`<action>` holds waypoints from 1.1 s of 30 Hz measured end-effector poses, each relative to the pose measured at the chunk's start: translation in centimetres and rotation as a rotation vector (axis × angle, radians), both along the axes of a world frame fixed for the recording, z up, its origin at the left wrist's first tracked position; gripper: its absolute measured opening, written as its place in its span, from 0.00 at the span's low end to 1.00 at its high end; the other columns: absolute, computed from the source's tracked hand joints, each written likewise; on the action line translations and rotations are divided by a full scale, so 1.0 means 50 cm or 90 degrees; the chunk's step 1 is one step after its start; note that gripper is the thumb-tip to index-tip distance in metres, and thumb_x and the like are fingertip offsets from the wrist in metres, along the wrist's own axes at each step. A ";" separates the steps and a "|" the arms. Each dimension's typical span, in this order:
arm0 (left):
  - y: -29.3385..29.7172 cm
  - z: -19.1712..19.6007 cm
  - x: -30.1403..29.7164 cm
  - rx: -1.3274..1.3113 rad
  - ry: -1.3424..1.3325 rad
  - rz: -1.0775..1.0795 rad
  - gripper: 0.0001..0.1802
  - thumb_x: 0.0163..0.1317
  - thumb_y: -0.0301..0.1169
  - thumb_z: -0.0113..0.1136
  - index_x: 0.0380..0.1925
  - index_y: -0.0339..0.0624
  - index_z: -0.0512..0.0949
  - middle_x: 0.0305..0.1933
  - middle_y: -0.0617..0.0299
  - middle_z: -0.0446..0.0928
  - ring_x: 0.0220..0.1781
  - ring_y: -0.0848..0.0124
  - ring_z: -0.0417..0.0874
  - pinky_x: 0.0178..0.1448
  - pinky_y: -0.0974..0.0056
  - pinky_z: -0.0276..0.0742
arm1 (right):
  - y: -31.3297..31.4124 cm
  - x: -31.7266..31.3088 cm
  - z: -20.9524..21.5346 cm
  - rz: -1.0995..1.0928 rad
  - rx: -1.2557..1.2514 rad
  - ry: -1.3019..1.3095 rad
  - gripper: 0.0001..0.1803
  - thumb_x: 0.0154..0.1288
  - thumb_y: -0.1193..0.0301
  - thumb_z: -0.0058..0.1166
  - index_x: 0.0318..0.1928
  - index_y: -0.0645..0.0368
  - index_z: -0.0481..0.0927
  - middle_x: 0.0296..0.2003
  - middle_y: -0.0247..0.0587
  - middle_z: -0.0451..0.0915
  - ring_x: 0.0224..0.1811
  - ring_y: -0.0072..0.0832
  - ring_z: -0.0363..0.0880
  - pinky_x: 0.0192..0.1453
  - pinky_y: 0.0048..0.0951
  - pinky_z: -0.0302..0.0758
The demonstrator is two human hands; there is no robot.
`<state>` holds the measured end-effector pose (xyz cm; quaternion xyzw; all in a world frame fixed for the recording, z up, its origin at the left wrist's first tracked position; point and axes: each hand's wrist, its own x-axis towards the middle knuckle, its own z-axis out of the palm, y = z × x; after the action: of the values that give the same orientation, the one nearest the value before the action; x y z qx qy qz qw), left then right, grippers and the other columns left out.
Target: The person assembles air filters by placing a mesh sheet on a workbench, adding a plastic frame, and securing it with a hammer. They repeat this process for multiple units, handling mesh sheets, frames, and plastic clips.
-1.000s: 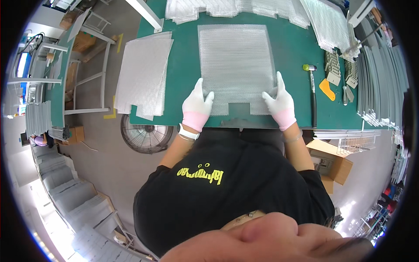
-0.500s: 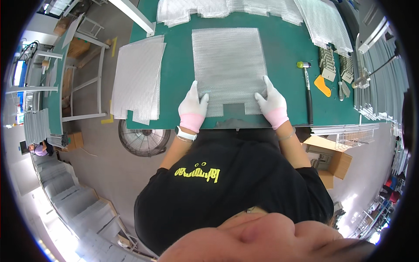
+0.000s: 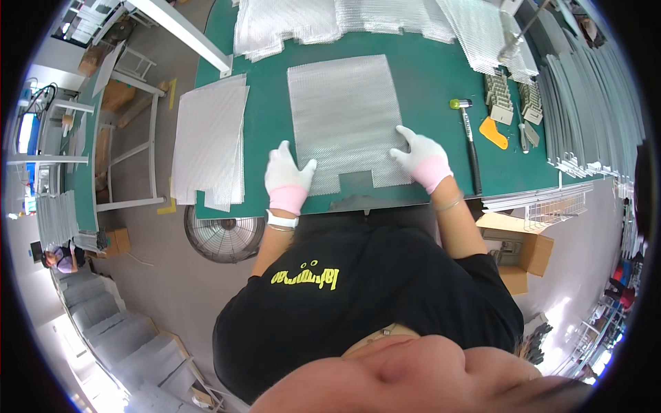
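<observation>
A silvery mesh sheet (image 3: 344, 117) with a rectangular notch in its near edge lies flat on the green table (image 3: 420, 89) in front of me. My left hand (image 3: 286, 182), in a white glove with a pink cuff, is beside its lower left edge. Its fingers are spread, and the thumb reaches toward the sheet's margin. On the opposite side my right hand (image 3: 422, 160), gloved the same way, has thumb and forefinger apart at the lower right edge. The fingertips of the right hand touch or overlap the mesh there.
More mesh sheets (image 3: 210, 141) lie at left, with stacks (image 3: 344, 20) along the back. At right are a hammer (image 3: 470, 144) with a yellow-green head, an orange scraper-like piece (image 3: 493, 133) and rows of small metal parts (image 3: 498, 96). A floor fan (image 3: 224, 234) stands below the table's left end.
My left hand has slid outward, off the sheet's left edge, with its fingers spreading. My right hand stays by the right edge, tilted more inward. The whole view has shifted slightly.
</observation>
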<state>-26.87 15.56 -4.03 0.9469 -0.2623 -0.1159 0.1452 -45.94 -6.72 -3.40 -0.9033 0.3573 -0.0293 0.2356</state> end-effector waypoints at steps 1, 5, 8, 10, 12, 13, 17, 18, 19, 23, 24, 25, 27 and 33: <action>0.001 -0.008 0.011 -0.022 -0.014 -0.011 0.37 0.54 0.45 0.71 0.62 0.42 0.73 0.70 0.45 0.65 0.68 0.47 0.70 0.67 0.50 0.71 | -0.039 -0.005 0.002 0.006 -0.051 -0.030 0.31 0.62 0.55 0.59 0.62 0.58 0.76 0.42 0.56 0.83 0.48 0.51 0.81 0.55 0.45 0.77; -0.004 -0.039 0.059 -0.116 -0.088 -0.274 0.28 0.51 0.42 0.70 0.54 0.49 0.81 0.77 0.44 0.55 0.77 0.42 0.54 0.79 0.43 0.48 | -0.299 -0.003 0.038 -0.176 -0.395 -0.203 0.27 0.58 0.51 0.62 0.50 0.58 0.80 0.44 0.58 0.81 0.47 0.54 0.81 0.54 0.49 0.77; -0.022 -0.021 0.071 -0.048 -0.182 -0.312 0.27 0.52 0.43 0.70 0.53 0.48 0.81 0.77 0.42 0.53 0.77 0.40 0.53 0.79 0.42 0.48 | -0.460 -0.011 0.063 -0.406 -0.234 -0.013 0.41 0.54 0.48 0.68 0.64 0.57 0.72 0.55 0.63 0.77 0.57 0.55 0.79 0.60 0.46 0.78; -0.016 -0.011 0.065 -0.123 -0.200 -0.291 0.27 0.53 0.43 0.70 0.52 0.46 0.81 0.78 0.40 0.52 0.77 0.40 0.52 0.78 0.42 0.48 | -0.526 -0.024 0.061 -0.248 -0.229 0.039 0.47 0.56 0.46 0.67 0.68 0.63 0.69 0.64 0.62 0.72 0.64 0.52 0.74 0.69 0.43 0.69; -0.010 -0.006 0.055 -0.207 -0.208 -0.264 0.27 0.53 0.43 0.70 0.52 0.44 0.81 0.78 0.38 0.51 0.77 0.39 0.51 0.78 0.42 0.48 | -0.605 -0.062 0.047 -0.203 -0.220 0.010 0.46 0.59 0.48 0.66 0.69 0.66 0.68 0.65 0.59 0.72 0.66 0.46 0.73 0.72 0.41 0.66; -0.003 -0.002 0.046 -0.246 -0.210 -0.241 0.27 0.54 0.43 0.70 0.52 0.43 0.81 0.78 0.37 0.50 0.77 0.39 0.51 0.78 0.42 0.48 | -0.607 -0.074 0.050 -0.254 -0.221 -0.095 0.44 0.60 0.51 0.66 0.69 0.67 0.68 0.64 0.56 0.73 0.65 0.42 0.74 0.71 0.40 0.66; 0.003 0.007 0.016 -0.402 -0.167 -0.203 0.28 0.54 0.40 0.70 0.53 0.37 0.79 0.77 0.35 0.52 0.77 0.40 0.54 0.78 0.44 0.51 | -0.563 -0.085 0.081 -0.352 -0.083 -0.617 0.34 0.67 0.65 0.62 0.68 0.69 0.67 0.60 0.47 0.77 0.59 0.31 0.77 0.66 0.34 0.70; 0.001 0.006 0.013 -0.442 -0.155 -0.208 0.28 0.54 0.39 0.70 0.53 0.36 0.79 0.76 0.35 0.53 0.77 0.40 0.54 0.78 0.45 0.52 | -0.523 -0.071 0.082 -0.278 0.008 -0.796 0.32 0.68 0.68 0.60 0.68 0.69 0.67 0.59 0.45 0.77 0.57 0.30 0.77 0.64 0.33 0.72; -0.004 0.007 0.008 -0.441 -0.144 -0.243 0.27 0.57 0.38 0.69 0.54 0.36 0.78 0.75 0.36 0.56 0.74 0.42 0.61 0.76 0.47 0.56 | -0.465 -0.057 0.093 -0.249 -0.015 -0.844 0.32 0.67 0.67 0.61 0.66 0.68 0.67 0.56 0.45 0.78 0.54 0.30 0.78 0.61 0.32 0.74; -0.039 0.022 -0.019 -0.572 0.484 -0.319 0.33 0.66 0.39 0.64 0.66 0.35 0.67 0.74 0.40 0.61 0.74 0.47 0.66 0.76 0.49 0.60 | -0.191 0.003 0.103 -0.236 0.006 -0.721 0.42 0.55 0.69 0.68 0.68 0.68 0.64 0.51 0.46 0.78 0.47 0.29 0.78 0.53 0.30 0.77; -0.065 0.021 -0.046 -0.664 0.612 -0.294 0.35 0.68 0.39 0.62 0.69 0.34 0.63 0.74 0.41 0.62 0.73 0.48 0.67 0.76 0.51 0.61 | -0.130 0.009 0.108 -0.121 -0.171 -0.649 0.48 0.51 0.70 0.71 0.70 0.68 0.62 0.55 0.48 0.75 0.49 0.30 0.77 0.53 0.31 0.77; -0.085 0.021 -0.071 -0.754 0.738 -0.265 0.37 0.70 0.38 0.61 0.72 0.33 0.59 0.73 0.42 0.63 0.73 0.50 0.68 0.76 0.52 0.62 | -0.065 0.012 0.099 -0.024 -0.227 -0.616 0.51 0.47 0.69 0.73 0.70 0.69 0.62 0.58 0.50 0.73 0.51 0.34 0.77 0.56 0.35 0.77; -0.119 0.058 -0.118 -0.948 0.680 -0.173 0.38 0.72 0.34 0.58 0.74 0.32 0.52 0.73 0.43 0.64 0.73 0.52 0.69 0.76 0.54 0.63 | 0.038 0.015 0.054 0.089 -0.130 -0.563 0.53 0.43 0.63 0.77 0.68 0.70 0.65 0.65 0.60 0.68 0.60 0.48 0.77 0.65 0.41 0.74; -0.048 0.069 -0.064 -0.877 0.423 -0.010 0.27 0.74 0.25 0.49 0.70 0.28 0.60 0.63 0.46 0.75 0.61 0.64 0.78 0.67 0.62 0.73 | 0.077 -0.027 0.132 0.045 -0.266 -0.363 0.48 0.49 0.57 0.73 0.70 0.58 0.68 0.73 0.70 0.53 0.75 0.65 0.51 0.77 0.57 0.52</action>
<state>-30.09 13.17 -0.57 0.5561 -0.2248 -0.2060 0.7732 -47.28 -2.88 3.18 -0.8993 0.2323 -0.3445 0.1365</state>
